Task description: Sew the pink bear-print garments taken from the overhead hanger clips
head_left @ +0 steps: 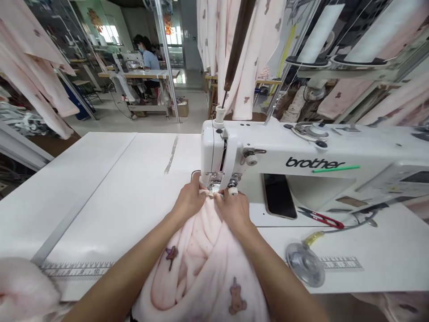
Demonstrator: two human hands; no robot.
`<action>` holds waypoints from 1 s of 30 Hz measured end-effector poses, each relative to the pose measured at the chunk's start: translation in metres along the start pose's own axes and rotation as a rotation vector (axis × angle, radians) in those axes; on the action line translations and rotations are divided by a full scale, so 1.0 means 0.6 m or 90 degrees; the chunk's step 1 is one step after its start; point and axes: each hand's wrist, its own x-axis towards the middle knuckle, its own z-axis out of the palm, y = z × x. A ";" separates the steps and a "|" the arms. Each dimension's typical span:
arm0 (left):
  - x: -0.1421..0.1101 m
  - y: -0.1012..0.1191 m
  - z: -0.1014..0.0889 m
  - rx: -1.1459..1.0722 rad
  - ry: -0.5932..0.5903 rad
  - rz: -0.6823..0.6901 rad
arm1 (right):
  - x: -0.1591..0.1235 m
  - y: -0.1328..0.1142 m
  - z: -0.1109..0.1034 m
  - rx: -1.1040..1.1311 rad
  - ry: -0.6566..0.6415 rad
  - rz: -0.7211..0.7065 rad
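Observation:
A pale pink fleece fabric (pixel 204 264) with small bear prints lies bunched between my forearms, its far edge pushed up to the needle area of a white Brother sewing machine (pixel 301 152). My left hand (pixel 189 199) pinches the fabric's edge just left of the presser foot (pixel 214 188). My right hand (pixel 233 208) grips the same edge just right of it. Both hands have their fingers closed on the cloth, almost touching each other under the needle.
Red thread snips (pixel 321 218) and a black phone (pixel 278 196) lie on the white table (pixel 110 197) beside the machine. A round metal disc (pixel 304 264) sits near the front edge. Pink fabric hangs around. Another person sits at a far table (pixel 147 53).

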 end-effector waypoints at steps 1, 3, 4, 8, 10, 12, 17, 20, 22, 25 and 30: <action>0.001 0.000 0.000 0.002 0.001 0.000 | 0.000 0.000 -0.001 -0.001 0.000 -0.002; 0.001 -0.001 0.000 0.007 0.001 0.000 | 0.001 0.000 -0.002 0.001 0.002 -0.005; 0.001 -0.002 0.000 0.010 0.000 0.000 | 0.002 0.001 -0.002 0.003 0.004 -0.009; -0.001 -0.003 0.000 0.024 0.000 0.006 | 0.003 0.003 0.000 0.020 0.022 -0.033; -0.002 -0.004 0.001 0.031 0.003 0.008 | 0.004 0.004 0.003 0.030 0.031 -0.047; -0.003 -0.004 0.001 0.037 0.006 0.007 | 0.005 0.005 0.006 0.039 0.040 -0.058; -0.004 -0.004 0.002 0.042 0.013 0.003 | 0.010 0.006 0.013 0.045 0.058 -0.054; -0.003 -0.006 0.004 0.041 0.016 0.007 | 0.013 0.007 0.017 0.046 0.061 -0.053; -0.002 -0.007 0.005 0.042 0.020 0.010 | 0.015 0.008 0.020 0.049 0.061 -0.052; 0.000 -0.008 0.007 0.047 0.026 0.008 | 0.018 0.010 0.022 0.055 0.062 -0.051; 0.005 -0.009 0.010 0.061 0.039 -0.011 | 0.021 0.009 0.021 0.060 0.063 -0.044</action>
